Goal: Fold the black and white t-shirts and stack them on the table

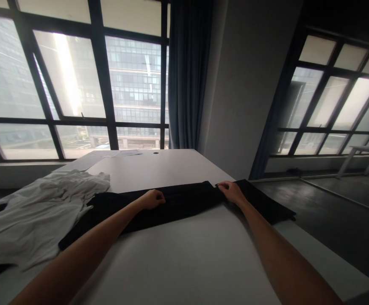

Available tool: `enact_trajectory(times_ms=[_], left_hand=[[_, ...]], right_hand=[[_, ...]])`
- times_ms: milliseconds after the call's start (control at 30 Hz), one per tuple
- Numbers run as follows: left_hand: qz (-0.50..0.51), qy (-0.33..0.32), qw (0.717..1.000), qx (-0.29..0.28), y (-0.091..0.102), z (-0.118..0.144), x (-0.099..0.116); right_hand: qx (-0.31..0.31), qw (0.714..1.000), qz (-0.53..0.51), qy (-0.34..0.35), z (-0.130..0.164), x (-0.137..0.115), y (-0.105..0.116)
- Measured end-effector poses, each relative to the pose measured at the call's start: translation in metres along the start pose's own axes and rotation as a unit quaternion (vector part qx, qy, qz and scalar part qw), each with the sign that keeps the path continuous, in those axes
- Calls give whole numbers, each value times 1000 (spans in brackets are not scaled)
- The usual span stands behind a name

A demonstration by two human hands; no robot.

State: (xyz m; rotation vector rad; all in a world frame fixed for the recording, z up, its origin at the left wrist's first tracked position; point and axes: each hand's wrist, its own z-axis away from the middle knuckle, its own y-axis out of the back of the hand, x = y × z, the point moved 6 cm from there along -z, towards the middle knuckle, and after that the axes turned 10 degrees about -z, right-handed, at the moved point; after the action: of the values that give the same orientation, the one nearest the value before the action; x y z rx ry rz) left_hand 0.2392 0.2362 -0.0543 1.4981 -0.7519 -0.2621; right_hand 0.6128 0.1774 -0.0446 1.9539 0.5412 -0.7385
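A long black garment (181,205) lies across the white table (184,258), stretched from left to right, and its right end hangs near the table's right edge. My left hand (152,199) is closed over the middle of the garment, fingers curled against the cloth; whether fabric is between them is hidden. At the garment's far edge, further right, my right hand (231,191) pinches the black cloth between thumb and fingers. A small notch in the fabric shows beside those fingertips. The garment's exact kind cannot be made out.
A crumpled light grey garment (41,216) lies on the left of the table, touching the black cloth. Paper sheets (123,153) rest at the far edge near a dark round cable hole (155,153). Beyond stand windows, a blue curtain (187,76) and a pillar (244,84).
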Motion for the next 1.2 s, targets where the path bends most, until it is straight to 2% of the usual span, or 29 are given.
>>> enact_trajectory(times_ms=[133,267,367,467,600,667,733,800,867,933,1033,1200], left_hand=[[25,28,999,22,2,-5,-7],[10,46,998,40,2,-6,-9],[-17,36,999,36,-2,-3,-4],[-54,26,997,38,-4,3,2],[-110,27,992,62,-1,14,12],[-142,23,987,77,-2,20,19],[-171,29,983,66,-10,26,22],[-187,44,981,33,-23,31,21],[-185,52,981,5,-35,35,17],[-176,44,983,-6,-41,39,14],[-166,33,985,-18,-41,40,12],[-155,-21,986,-49,-33,26,11]], right_hand=[[58,990,-122,-40,-3,14,3],[59,987,-140,-58,-2,20,-4],[39,996,-73,-44,2,16,-8],[4,999,43,-11,8,5,-16],[-5,976,217,14,19,-23,-23],[2,967,250,56,24,-44,-28],[-35,965,229,125,29,-62,-42],[-120,961,199,151,35,-66,-62],[-206,952,191,118,40,-57,-80],[-252,945,194,74,42,-46,-90],[-272,939,206,49,43,-40,-89],[-282,929,237,17,43,-55,-63]])
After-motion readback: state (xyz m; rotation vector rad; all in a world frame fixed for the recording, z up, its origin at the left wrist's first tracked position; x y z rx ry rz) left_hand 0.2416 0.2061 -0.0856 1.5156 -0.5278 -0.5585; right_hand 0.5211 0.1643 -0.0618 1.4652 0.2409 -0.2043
